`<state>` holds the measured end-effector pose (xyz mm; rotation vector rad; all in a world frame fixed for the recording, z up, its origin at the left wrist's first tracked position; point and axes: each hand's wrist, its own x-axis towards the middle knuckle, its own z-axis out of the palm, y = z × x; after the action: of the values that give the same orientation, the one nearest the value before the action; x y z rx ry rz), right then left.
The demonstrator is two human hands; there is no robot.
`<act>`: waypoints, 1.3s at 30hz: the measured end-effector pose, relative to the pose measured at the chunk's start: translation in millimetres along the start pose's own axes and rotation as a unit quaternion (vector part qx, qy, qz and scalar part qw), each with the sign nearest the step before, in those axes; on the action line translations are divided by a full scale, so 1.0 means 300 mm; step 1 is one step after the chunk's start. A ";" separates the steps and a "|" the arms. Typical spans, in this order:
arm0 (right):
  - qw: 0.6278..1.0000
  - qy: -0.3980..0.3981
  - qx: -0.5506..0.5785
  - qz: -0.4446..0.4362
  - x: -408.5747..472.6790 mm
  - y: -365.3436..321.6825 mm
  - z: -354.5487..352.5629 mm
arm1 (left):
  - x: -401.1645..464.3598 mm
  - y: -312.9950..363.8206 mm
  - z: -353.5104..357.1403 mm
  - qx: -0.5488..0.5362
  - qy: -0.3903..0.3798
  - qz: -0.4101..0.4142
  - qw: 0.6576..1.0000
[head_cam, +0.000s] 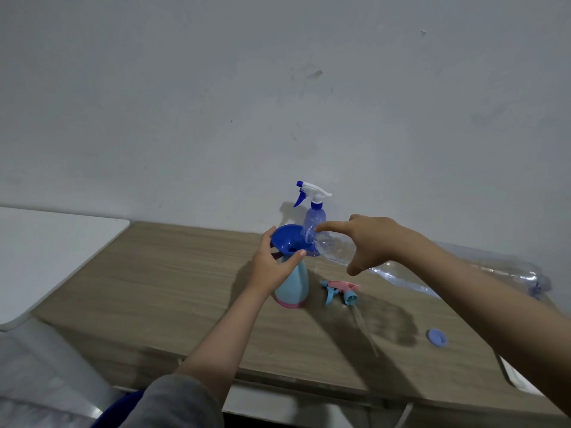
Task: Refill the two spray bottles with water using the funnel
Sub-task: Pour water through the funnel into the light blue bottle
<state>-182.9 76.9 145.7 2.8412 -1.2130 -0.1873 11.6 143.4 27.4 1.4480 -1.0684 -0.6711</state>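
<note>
Water bottle (335, 249), thin and crushable, tips into funnel (290, 239) from three o'clock, right hand (375, 242) grasping it; left hand (273, 264) clasps pastel bottle (293, 287) neck.

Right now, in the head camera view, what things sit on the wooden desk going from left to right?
Light blue spray bottle with the blue funnel on it → loose pink and blue spray head → round blue cap → clear bottle's base.

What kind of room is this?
Probably a plain room at home: a wooden desk against a bare, scuffed white wall, with a white table beside it.
</note>
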 end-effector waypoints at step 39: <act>0.779 0.501 0.374 0.048 -0.073 0.235 0.151 | 0.015 -0.005 0.012 0.021 0.023 0.003 1.000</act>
<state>-254.3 44.2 109.2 2.5165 -1.2325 1.9157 10.8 137.5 26.0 1.4894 -1.0572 -0.6118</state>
